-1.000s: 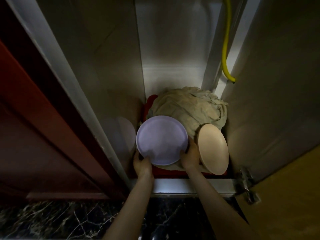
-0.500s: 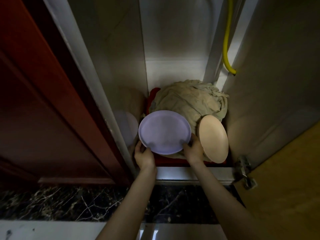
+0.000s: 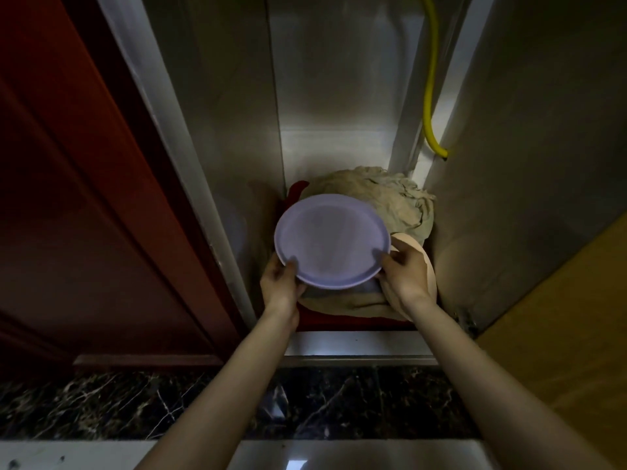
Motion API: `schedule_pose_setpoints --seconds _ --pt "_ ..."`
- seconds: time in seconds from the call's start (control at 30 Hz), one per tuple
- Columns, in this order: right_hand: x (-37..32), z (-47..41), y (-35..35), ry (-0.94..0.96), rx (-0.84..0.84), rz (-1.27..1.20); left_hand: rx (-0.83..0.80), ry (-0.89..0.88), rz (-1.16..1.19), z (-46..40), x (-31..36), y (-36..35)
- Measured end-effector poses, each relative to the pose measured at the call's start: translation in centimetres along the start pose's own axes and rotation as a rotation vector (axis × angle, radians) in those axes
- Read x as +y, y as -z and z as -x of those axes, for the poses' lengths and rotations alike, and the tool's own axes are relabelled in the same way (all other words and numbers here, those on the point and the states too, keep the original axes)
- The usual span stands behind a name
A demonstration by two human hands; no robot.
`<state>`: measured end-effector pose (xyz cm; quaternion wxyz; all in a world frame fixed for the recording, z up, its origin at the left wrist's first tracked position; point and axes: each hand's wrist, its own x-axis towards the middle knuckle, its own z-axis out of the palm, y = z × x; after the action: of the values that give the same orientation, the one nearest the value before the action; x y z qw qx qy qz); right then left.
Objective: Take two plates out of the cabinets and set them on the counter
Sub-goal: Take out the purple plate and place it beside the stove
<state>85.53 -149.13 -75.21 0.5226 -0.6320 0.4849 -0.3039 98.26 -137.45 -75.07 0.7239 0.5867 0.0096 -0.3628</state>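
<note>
Gripping the lavender plate (image 3: 330, 240) at its near rim, the left hand (image 3: 281, 288) and right hand (image 3: 403, 276) hold plate 1 inside the cabinet (image 3: 339, 96); the peach plate (image 3: 428, 266) leans behind, and neither has reached the counter (image 3: 101, 405).

A dim steel cabinet interior (image 3: 339, 96) with a yellow hose (image 3: 428, 96), a red door (image 3: 84, 198) and a dark marble ledge (image 3: 101, 408).

Both arms reach forward, left hand (image 3: 280, 289) and right hand (image 3: 403, 278) curled in a grip, thumbs on top.
</note>
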Motion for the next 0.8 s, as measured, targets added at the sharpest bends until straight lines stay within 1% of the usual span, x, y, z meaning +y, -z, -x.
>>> schedule_pose_setpoints --seconds 0.07,0.27,0.4,0.5,0.57,0.67,0.8 --pt "-1.0 0.0 0.9 -0.006 0.019 -0.010 -0.066 -0.003 -0.032 0.2 1.4 -0.4" --pt "-4.4 2.3 3.5 -0.017 0.034 -0.042 -0.187 0.028 -0.132 2.5 4.6 -0.9" --pt "-7.2 4.0 5.6 -0.147 0.019 -0.072 -0.272 0.067 -0.249 5.5 7.1 -0.9" --pt "-9.8 5.8 7.2 -0.181 -0.008 -0.056 -0.329 0.091 -0.290 8.2 9.4 -0.7" --pt "-11.7 7.5 8.2 -0.162 -0.030 -0.006 -0.325 0.132 -0.291 10.0 11.1 -0.8" --pt "-14.1 9.9 10.0 -0.135 -0.026 0.007 -0.241 0.186 -0.326 12.8 13.6 -0.9" --pt "-17.1 13.9 12.0 -0.179 -0.078 0.049 -0.201 0.262 -0.336 17.6 17.5 -0.7"
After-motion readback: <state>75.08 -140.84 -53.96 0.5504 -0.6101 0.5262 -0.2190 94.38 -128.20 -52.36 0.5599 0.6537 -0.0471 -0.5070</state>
